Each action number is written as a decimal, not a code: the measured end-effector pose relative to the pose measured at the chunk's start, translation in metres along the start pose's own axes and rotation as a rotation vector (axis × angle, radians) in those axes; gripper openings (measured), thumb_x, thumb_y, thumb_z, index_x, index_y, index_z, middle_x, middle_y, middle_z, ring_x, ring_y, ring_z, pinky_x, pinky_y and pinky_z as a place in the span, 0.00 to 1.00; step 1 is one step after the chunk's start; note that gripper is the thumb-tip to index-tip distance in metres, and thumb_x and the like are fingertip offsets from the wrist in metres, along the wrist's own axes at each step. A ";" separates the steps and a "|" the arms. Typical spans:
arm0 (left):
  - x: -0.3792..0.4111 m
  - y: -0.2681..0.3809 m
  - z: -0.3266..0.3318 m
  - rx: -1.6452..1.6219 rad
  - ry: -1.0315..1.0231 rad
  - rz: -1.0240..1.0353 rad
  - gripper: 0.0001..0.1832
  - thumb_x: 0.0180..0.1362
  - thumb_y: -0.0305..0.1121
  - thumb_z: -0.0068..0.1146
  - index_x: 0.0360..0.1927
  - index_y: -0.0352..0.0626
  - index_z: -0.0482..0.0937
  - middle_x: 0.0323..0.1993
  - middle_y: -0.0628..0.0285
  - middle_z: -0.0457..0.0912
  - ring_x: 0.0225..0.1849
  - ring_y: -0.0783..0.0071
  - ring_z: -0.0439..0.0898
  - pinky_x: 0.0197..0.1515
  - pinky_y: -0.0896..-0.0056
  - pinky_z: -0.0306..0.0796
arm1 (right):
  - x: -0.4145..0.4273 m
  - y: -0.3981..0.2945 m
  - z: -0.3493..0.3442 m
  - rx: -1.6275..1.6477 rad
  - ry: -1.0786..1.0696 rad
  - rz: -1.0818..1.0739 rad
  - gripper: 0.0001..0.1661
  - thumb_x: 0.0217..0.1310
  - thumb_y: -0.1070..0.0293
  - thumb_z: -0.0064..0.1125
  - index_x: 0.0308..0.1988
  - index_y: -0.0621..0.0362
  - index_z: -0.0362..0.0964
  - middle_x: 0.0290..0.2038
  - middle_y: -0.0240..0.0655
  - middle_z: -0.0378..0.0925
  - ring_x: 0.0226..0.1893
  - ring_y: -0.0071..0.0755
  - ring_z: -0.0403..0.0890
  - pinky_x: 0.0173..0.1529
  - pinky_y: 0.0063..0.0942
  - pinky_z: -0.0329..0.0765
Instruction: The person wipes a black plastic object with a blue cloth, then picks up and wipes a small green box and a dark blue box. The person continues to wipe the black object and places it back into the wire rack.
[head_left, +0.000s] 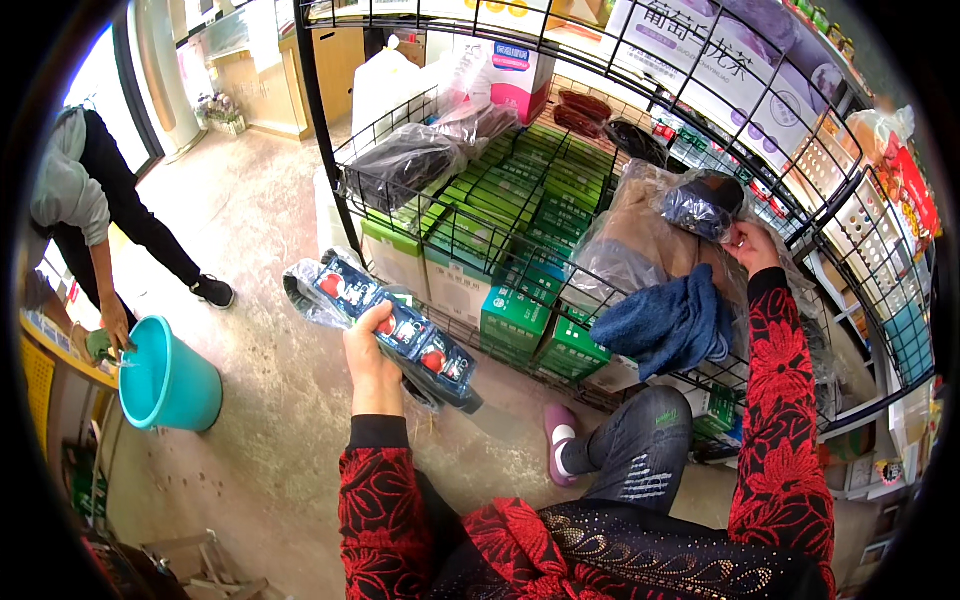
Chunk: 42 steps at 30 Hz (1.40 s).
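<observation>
My left hand (373, 352) grips a bundle of dark blue printed packets (397, 326) in clear plastic, held above the floor beside the wire rack. At the right, my right hand (750, 244) has its fingers on the edge of a dark item in clear plastic wrap (703, 204); whether they pinch it or its bag is hard to tell. That item rests on plastic-bagged brown goods (649, 217) in the rack. A blue cloth (667, 322) hangs over the rack's front edge, just below them.
Green boxes (517, 307) fill the black wire rack (465, 229), with black bagged goods (405, 165) at its left. Another person (90, 187) bends over a turquoise bucket (161, 375) at the left. A wooden stool (206, 570) stands at the lower left.
</observation>
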<state>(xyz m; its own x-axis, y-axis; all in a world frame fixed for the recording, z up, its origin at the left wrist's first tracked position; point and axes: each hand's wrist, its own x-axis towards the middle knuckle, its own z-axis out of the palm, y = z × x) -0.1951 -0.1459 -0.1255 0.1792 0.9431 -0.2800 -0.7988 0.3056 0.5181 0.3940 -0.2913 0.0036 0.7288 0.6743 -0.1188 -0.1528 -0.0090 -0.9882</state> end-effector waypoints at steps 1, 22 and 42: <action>-0.001 0.002 0.000 -0.001 0.003 -0.001 0.11 0.44 0.20 0.50 0.35 0.32 0.72 0.27 0.54 0.78 0.27 0.61 0.79 0.33 0.63 0.76 | -0.004 -0.003 0.005 -0.007 0.007 -0.016 0.03 0.52 0.71 0.52 0.25 0.52 0.68 0.21 0.27 0.68 0.27 0.26 0.71 0.39 0.37 0.72; 0.003 0.005 -0.005 0.000 0.046 0.044 0.11 0.43 0.20 0.51 0.34 0.34 0.71 0.27 0.54 0.78 0.27 0.61 0.79 0.34 0.62 0.76 | 0.054 0.059 0.275 0.065 -0.298 -0.063 0.10 0.47 0.81 0.47 0.33 0.58 0.67 0.22 0.31 0.69 0.22 0.29 0.72 0.30 0.34 0.74; 0.000 0.004 0.005 -0.039 -0.087 0.054 0.10 0.44 0.19 0.52 0.33 0.35 0.72 0.27 0.57 0.77 0.26 0.64 0.79 0.33 0.66 0.76 | -0.044 0.005 0.274 -1.604 -0.448 -0.998 0.18 0.47 0.60 0.55 0.39 0.57 0.72 0.36 0.44 0.76 0.39 0.47 0.76 0.42 0.39 0.72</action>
<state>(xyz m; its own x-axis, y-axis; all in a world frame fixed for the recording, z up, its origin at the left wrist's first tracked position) -0.1955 -0.1440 -0.1191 0.1832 0.9664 -0.1804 -0.8303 0.2503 0.4980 0.1784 -0.1187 0.0300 -0.0820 0.9706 0.2262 0.9889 0.0511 0.1393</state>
